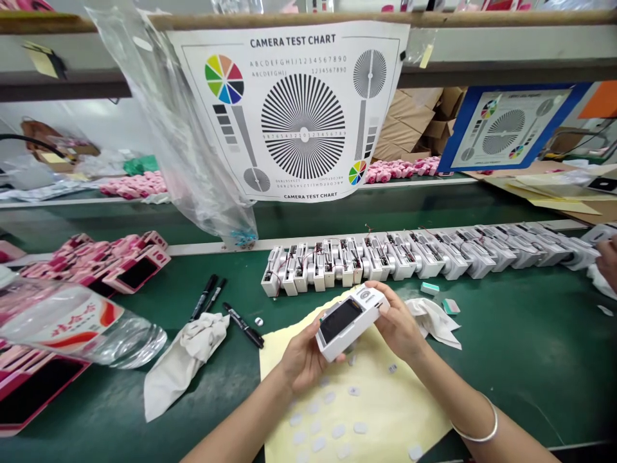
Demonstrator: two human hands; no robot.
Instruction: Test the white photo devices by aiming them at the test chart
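Observation:
Between both hands, tilted above a yellow sheet (385, 399), is a white toy camera (351, 321) with a dark screen and a round button pad facing up. My left hand (306, 357) grips its lower left end, thumb along the side. My right hand (398, 321) has its fingers closed round the upper right end. Several small pale stickers or tabs (339, 431) lie scattered on the sheet below. Behind the hands runs a long row of open white camera housings (330, 265) with wires and circuit parts showing.
A water bottle (81, 321), pink cameras (137, 273), a crumpled cloth (186, 360) and black markers (243, 325) are on the left. Another cloth (434, 321) and small green-white blocks (429, 289) lie right. A test chart (303, 116) hangs ahead. Another person's hand (608, 263) shows at the right edge.

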